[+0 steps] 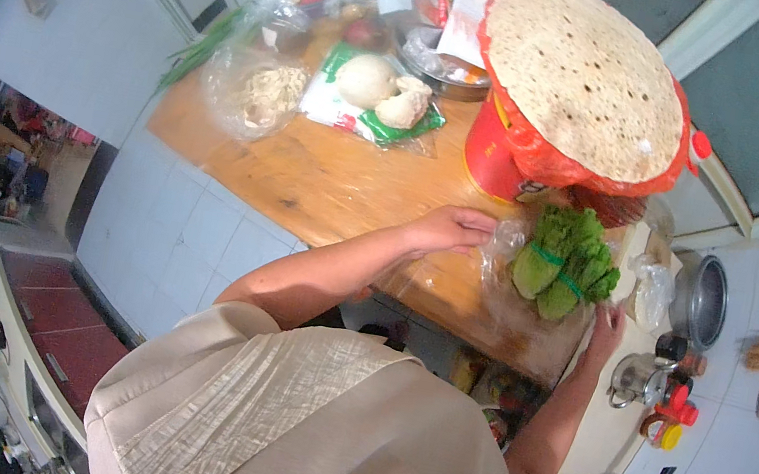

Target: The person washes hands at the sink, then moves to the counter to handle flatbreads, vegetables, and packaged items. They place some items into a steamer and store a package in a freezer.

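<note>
Two small heads of green leafy lettuce [557, 264], each bound with a green band, lie at the right part of the wooden table, on or in a clear plastic bag [502, 247]. My left hand [455, 230] is left of the lettuce, its fingertips gripping the bag's edge. On the other side, my right hand [607, 327] is beside the lettuce leaves at the table's edge. Its fingers are partly hidden and blurred, so what they hold is unclear.
Behind the lettuce, a red bucket [490, 150] carries a large round flatbread [583, 75] on a red plastic bag. Pale dough-like lumps [368, 83] and a bagged pale food [271, 94] lie on the wooden table [329, 175]. Spice jars [672, 410] and a metal pot [636, 379] stand right.
</note>
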A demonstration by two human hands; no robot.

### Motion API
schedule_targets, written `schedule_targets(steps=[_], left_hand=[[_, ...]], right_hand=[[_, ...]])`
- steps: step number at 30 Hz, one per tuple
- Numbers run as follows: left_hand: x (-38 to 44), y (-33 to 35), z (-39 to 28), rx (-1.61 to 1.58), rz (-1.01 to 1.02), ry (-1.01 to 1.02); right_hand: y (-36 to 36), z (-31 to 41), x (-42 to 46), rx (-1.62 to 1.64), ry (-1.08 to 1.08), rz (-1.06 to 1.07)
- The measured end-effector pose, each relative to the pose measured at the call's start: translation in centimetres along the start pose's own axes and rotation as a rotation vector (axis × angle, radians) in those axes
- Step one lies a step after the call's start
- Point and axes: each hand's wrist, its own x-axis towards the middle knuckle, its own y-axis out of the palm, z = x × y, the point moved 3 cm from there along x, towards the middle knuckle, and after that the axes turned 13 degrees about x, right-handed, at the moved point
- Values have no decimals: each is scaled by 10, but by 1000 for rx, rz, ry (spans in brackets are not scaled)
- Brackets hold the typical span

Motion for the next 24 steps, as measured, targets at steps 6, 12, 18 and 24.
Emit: schedule_targets(steps=[6,12,18,24], left_hand=[[-77,-90,39,-24,-189,9],[-139,-158,66,-103,-258,-21],[-172,-260,67,-68,-403,37],[-113,-340,32,179,-680,257]], right_hand=[[54,66,-89,177,-175,16],[211,110,-265,335,491,1147],[288,78,-245,-24,409,1051],[410,112,-143,395,351,396]])
